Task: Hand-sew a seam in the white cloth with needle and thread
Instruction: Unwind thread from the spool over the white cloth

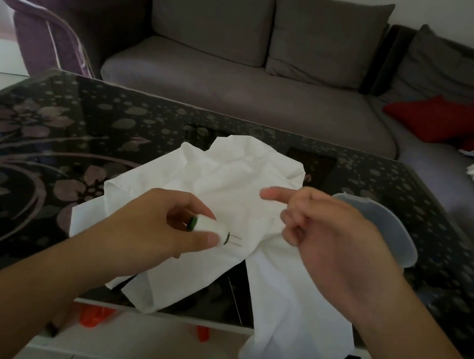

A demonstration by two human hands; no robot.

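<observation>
We see a crumpled white cloth spread across the middle of a black glass table printed with pale flowers, one fold of it spilling over the near edge and hanging down. Our left hand pinches a small white spool of thread with green ends between thumb and fingertips, just above the cloth near its centre. Two thin lines jut from the spool's right end; they may be needles or thread, but they are too fine for us to tell. Our right hand is curled, the forefinger pointing left, the other fingers bunched into the cloth's edge; whether they actually grip the fabric we cannot tell, as the knuckles hide it. Any thread between the hands is lost against the white.

A translucent grey plastic lid lies towards the right edge, half hidden behind the right hand. Beyond the far edge stands a grey cushioned sofa with a red pillow. Orange shapes under the near edge are cut off by the table.
</observation>
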